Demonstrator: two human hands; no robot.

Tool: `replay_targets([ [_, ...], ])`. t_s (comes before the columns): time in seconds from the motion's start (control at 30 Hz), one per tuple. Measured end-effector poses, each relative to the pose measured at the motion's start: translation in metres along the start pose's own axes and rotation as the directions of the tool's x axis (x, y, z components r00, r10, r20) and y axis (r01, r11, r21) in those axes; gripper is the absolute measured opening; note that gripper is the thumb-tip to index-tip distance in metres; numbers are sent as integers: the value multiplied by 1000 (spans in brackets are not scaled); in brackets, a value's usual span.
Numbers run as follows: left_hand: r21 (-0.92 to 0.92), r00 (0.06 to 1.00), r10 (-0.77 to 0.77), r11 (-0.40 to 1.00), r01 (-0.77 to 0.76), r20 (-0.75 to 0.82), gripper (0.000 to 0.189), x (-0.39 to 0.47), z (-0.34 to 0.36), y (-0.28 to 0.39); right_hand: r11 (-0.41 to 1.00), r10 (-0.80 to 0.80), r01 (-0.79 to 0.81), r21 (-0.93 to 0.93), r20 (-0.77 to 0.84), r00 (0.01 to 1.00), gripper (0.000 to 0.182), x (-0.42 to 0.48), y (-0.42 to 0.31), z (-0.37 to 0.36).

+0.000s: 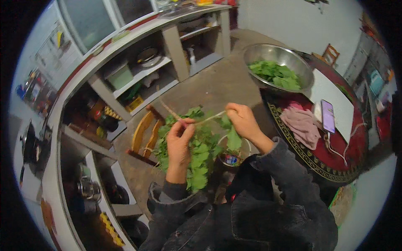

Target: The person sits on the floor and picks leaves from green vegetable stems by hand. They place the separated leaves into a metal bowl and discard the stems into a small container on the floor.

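Observation:
My left hand [179, 147] pinches the base of a leafy green plant, its thin pale root [169, 109] pointing up and away. Between the hands a pale stalk [209, 118] is stretched taut. My right hand [243, 120] has its fingers closed around the stalk's other end, and a green leaf [234, 138] hangs below that hand. A heap of leafy greens [199, 157] lies under and beside my left wrist, by a wooden chair [141, 133] that it partly covers. Below my right hand stands a bucket [250, 146] with a printed wrapper inside.
To the right, a round table with a dark red cloth [342, 160] carries a steel basin [303, 62] of green leaves [276, 74], a pink cloth [301, 125], a white board [326, 84] and a cabled phone [328, 116]. A counter with open shelves [150, 70] curves along the left.

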State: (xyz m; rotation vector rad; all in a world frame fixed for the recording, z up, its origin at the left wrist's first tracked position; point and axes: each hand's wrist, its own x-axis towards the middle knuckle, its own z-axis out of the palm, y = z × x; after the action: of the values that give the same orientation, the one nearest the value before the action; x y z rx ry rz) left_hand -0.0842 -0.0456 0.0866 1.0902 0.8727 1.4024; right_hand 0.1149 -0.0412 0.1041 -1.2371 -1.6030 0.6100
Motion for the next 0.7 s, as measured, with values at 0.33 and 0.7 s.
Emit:
replay_targets([
  [0.33,-75,984,92,992,-104,-152,11,8,-10,2,997,-69,55,-55,-311,948,24,39,5,-38],
  [0.7,-186,981,-23,982,-13,-191,19,16,-26,-3,284,66,-343,-895,-339,938,57,119,70,-180],
])
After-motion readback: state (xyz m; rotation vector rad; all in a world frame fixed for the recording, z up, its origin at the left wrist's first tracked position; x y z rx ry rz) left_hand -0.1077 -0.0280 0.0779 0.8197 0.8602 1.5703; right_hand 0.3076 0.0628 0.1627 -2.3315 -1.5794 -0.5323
